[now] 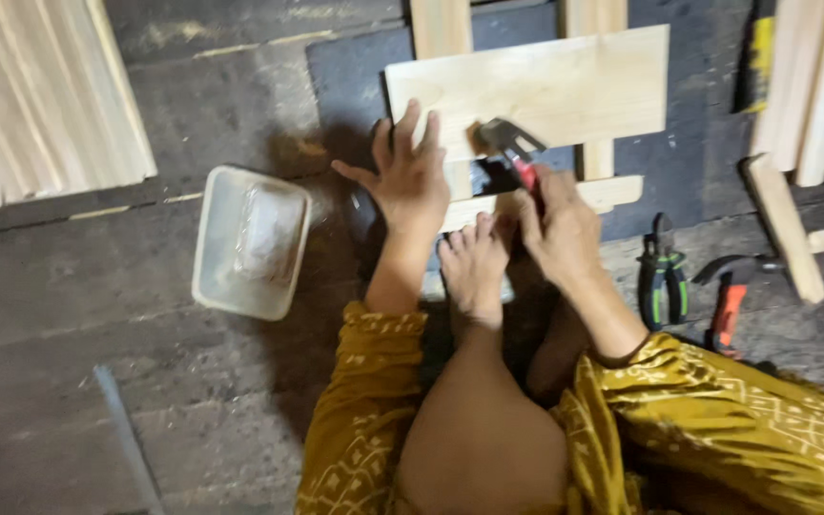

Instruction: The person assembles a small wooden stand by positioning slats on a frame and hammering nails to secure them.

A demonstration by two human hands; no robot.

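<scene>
Dark, scuffed plank floor (69,315), strewn with a plastic tray (250,240) at left, green-handled pliers (663,277) and an orange-handled hammer (731,296) at right. Centre: pale wooden board (545,91) across two slats, left hand (410,176) spread flat on its near edge. Right hand (560,229) clamped around a red-handled hammer (507,143), head over the board; bare foot (474,267) between the arms.

Hidden, cropped and blurred parts

The hammer (510,146) head is motion-blurred, its handle buried in the right hand (559,225). The left hand (410,178) covers the board's (545,91) lower-left edge. The plastic tub's (210,243) contents are indistinct; the stacked slats (35,95) run off-frame.
</scene>
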